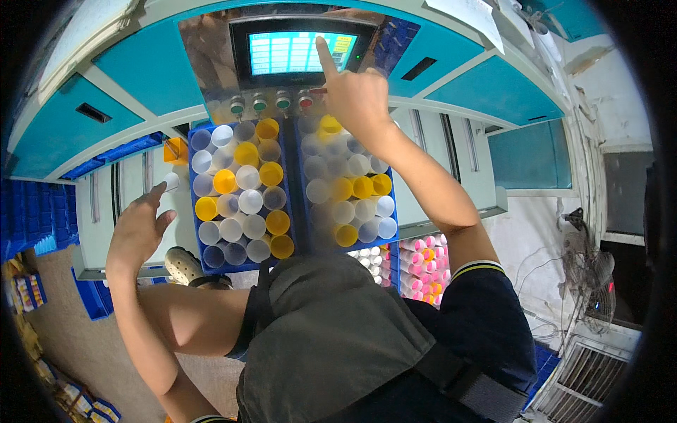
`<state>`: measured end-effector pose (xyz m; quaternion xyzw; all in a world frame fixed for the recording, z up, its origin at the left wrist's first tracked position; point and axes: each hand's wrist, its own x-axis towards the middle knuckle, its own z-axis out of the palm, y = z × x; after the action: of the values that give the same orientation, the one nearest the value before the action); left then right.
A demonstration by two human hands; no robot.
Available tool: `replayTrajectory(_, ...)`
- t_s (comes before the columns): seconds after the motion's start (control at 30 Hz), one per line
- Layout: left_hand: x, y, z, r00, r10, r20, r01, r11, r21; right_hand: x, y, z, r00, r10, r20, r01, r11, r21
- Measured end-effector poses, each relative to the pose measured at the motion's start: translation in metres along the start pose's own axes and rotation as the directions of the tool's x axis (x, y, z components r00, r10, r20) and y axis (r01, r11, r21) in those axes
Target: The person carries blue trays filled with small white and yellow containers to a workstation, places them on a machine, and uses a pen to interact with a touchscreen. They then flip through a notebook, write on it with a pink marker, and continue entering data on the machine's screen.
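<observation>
My right hand (pixel 358 104) reaches up to a control panel, its index finger stretched out over the lit touchscreen (pixel 285 53). The other fingers are curled, and I see nothing held in them. My left hand (pixel 139 229) hovers at the left with thumb and fingers apart; its fingertips are next to a small white round piece (pixel 171 181), and whether they touch it I cannot tell. Between my arms stand a blue crate (pixel 242 268) and a second blue crate (pixel 396 211), both packed with upright yellow and translucent white tubes (pixel 250 201).
Under the screen sits a row of push buttons (pixel 283 100), green and red. Teal machine panels (pixel 159 70) run along the back. Near my left foot is an orange block (pixel 175 150). Pink and white tubes (pixel 427 264) lie lower right. A fan (pixel 591 275) stands at the far right.
</observation>
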<state>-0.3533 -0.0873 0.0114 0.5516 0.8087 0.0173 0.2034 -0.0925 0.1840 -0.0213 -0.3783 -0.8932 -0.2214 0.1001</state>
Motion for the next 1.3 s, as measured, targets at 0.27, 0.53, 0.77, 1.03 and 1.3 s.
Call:
replayTrajectory(0.27, 0.0002, 0.0028, -0.0004, 1.000, 0.026, -0.006, -0.026, 1.000, 0.003, -0.0007, 0.0016, 0.0025, 1.000, -0.022, -0.018, 0.022, 0.999, -0.023)
replayTrajectory(0.53, 0.0044, -0.0005, -0.0019, 1.000, 0.016, -0.002, -0.016, 1.000, 0.004, 0.0004, 0.0035, 0.0020, 0.998, -0.026, -0.055, 0.025, 0.999, -0.023)
replayTrajectory(0.77, 0.0030, 0.0023, -0.0017, 1.000, 0.009, -0.001, -0.009, 1.000, 0.017, -0.0009, 0.0043, 0.0004, 0.999, -0.034, -0.023, 0.033, 0.999, -0.034)
replayTrajectory(1.03, 0.0023, 0.0028, -0.0054, 1.000, -0.021, 0.020, 0.020, 0.999, 0.026, 0.0003, 0.0028, -0.0001, 1.000, -0.021, -0.005, 0.021, 1.000, -0.013)
replayTrajectory(1.3, 0.0015, -0.0008, -0.0026, 1.000, 0.019, -0.008, -0.020, 0.999, -0.039, 0.0017, 0.0025, -0.0016, 1.000, -0.020, 0.021, 0.021, 1.000, -0.012)
